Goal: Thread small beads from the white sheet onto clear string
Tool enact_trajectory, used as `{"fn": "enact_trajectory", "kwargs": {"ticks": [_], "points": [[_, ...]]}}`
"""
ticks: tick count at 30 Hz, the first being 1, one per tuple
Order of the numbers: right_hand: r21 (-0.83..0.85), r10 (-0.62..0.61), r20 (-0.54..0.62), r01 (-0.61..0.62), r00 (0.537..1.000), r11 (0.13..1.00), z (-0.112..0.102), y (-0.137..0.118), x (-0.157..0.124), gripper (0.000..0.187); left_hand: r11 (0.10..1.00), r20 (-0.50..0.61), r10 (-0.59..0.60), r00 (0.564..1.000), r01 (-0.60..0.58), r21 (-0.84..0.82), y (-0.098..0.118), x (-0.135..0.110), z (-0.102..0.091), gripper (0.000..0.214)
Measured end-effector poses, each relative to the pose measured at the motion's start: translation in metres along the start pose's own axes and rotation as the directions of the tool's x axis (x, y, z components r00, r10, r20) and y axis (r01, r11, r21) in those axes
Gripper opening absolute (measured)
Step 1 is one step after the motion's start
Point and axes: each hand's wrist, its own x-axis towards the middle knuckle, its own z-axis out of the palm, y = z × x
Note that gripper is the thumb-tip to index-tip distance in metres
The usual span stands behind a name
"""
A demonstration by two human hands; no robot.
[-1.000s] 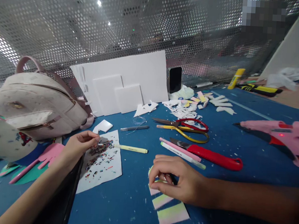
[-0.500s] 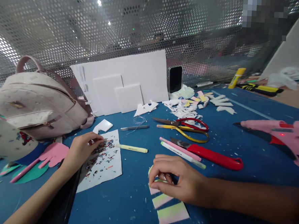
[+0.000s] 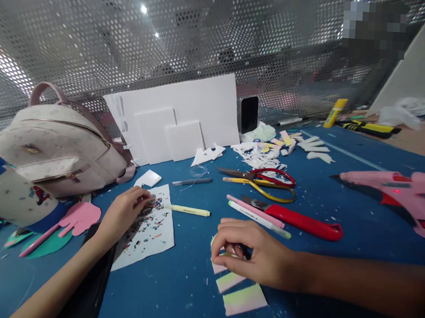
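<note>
Beads under your left hand, strips under your right.
Beads [image 3: 156, 204] lie heaped on the white paper [image 3: 165, 233], right at your left hand's [image 3: 128, 209] fingertips; your right hand is well apart from them. The heap's long axis runs from the far right toward the near left, partly beneath your palm. Left: fingers bent, tips gathered low at the heap; cannot tell whether a bead is pinched. Right hand [image 3: 246, 250]: curled, thumb near the forefinger, over the farthest of the pastel strips [image 3: 245, 299]; contents of the curl not visible. Strips form a column toward you, each lying crosswise.
</note>
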Motion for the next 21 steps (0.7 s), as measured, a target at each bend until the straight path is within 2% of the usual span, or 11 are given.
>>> {"fn": "enact_trajectory", "kwargs": {"ticks": [8,16,21], "points": [[-0.002,0.001,0.002,-0.001,1.000,1.000,0.0006,0.0022,-0.0009,0.006,0.999,-0.061,-0.049,0.997,0.050,0.018,-0.0036,0.0005,0.0010,0.014],[-0.028,0.004,0.018,-0.004,1.000,1.000,0.0005,0.0010,-0.0003,0.011,0.999,-0.021,0.053,0.998,-0.053,0.004,0.0046,0.0016,0.0000,0.016],[-0.014,-0.005,0.012,0.005,1.000,1.000,0.0004,0.0017,-0.0006,0.010,0.998,-0.017,0.067,0.998,-0.067,-0.008,0.0033,0.0023,0.0006,0.015]]}}
